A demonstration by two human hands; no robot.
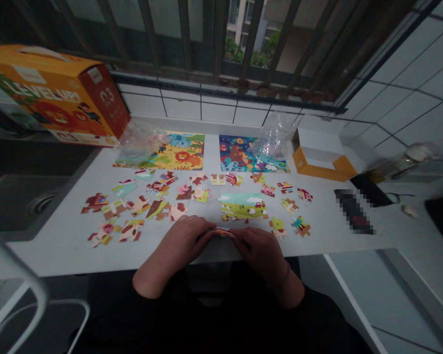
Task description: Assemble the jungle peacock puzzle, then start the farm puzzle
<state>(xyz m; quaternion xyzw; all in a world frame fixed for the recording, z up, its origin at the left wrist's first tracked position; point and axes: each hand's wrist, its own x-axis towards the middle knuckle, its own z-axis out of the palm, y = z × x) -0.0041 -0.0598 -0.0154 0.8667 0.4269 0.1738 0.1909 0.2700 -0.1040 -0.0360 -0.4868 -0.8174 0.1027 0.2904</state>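
Between my two hands, near the counter's front edge, is a jigsaw puzzle piece (223, 232), seen almost edge-on. My left hand (186, 238) pinches its left end, and my right hand (260, 246) pinches the right end. Just beyond them lies a joined puzzle section (243, 206) with green grass, sheep and a red tractor. Loose pieces are spread around it: a pink pig piece (184, 191) and a brown-patched piece (132, 230) on the left, a teal-and-brown piece (301, 226) on the right. My fingers hide part of the held piece.
Two picture sheets (184, 152) (236, 155) lie at the back, partly under clear plastic bags (275, 140). A large orange box (59, 93) stands back left by a sink (11, 191). An open orange box (323, 169), a dark phone-like object (354, 211) and a glass jar (409, 157) are right.
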